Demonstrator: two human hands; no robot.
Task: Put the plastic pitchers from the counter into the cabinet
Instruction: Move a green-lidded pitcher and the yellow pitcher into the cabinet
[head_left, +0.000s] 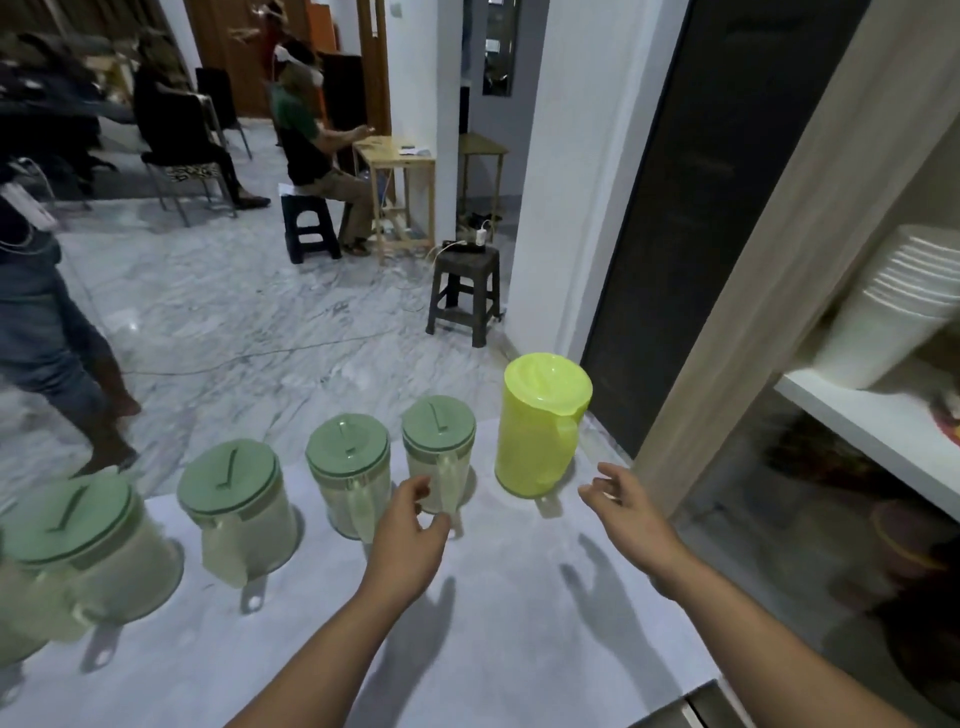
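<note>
White counter (519, 613) in front of you, w/ five pitchers in a row along its far edge. Your left hand (410, 535) is at the handle of the green-lidded pitcher (439, 447), 2nd from right, fingers curled around it; can't tell if the grip's closed. Your right hand (623, 506) hovers open, fingers spread, just right of the yellow pitcher (540, 421), not touching. Cabinet (883, 415) stands open at right w/ stacked white bowls (904, 306) on its shelf.

Leftmost pitcher (78, 551) cropped; stacked bowls (904, 306) blurred.

Yellow pitcher (540, 426), green-lidded clear pitchers (439, 457), white counter (509, 623), grey-veined marble floor (234, 322)
</note>
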